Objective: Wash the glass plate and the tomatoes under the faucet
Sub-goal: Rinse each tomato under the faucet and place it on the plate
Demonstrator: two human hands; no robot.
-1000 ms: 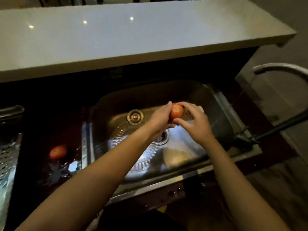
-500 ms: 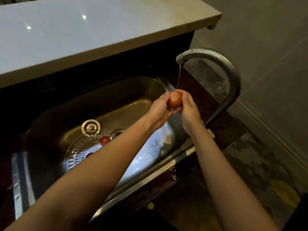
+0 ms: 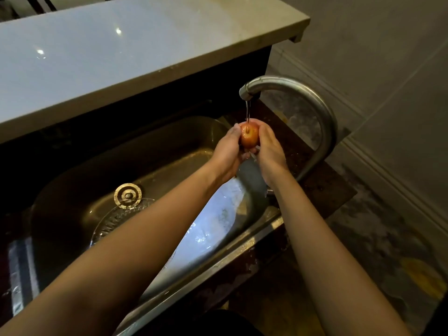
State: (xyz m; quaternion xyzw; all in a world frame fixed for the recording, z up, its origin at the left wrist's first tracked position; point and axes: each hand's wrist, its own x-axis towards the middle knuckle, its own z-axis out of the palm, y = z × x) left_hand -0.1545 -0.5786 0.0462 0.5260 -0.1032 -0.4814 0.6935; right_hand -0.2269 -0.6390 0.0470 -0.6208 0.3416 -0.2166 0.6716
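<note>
Your left hand (image 3: 228,154) and right hand (image 3: 270,151) cup one tomato (image 3: 249,137) between them, fingers (image 3: 235,132) curled against its sides, directly under the faucet (image 3: 291,93), whose thin stream lands on its top. The glass plate (image 3: 109,224) lies in the sink (image 3: 72,180) beside the drain, partly hidden by your left forearm.

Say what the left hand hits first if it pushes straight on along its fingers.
Left hand points up-right; its fingers already touch the round red tomato. Past that, probably the right hand cupping the other side, though depth is unclear.
</note>
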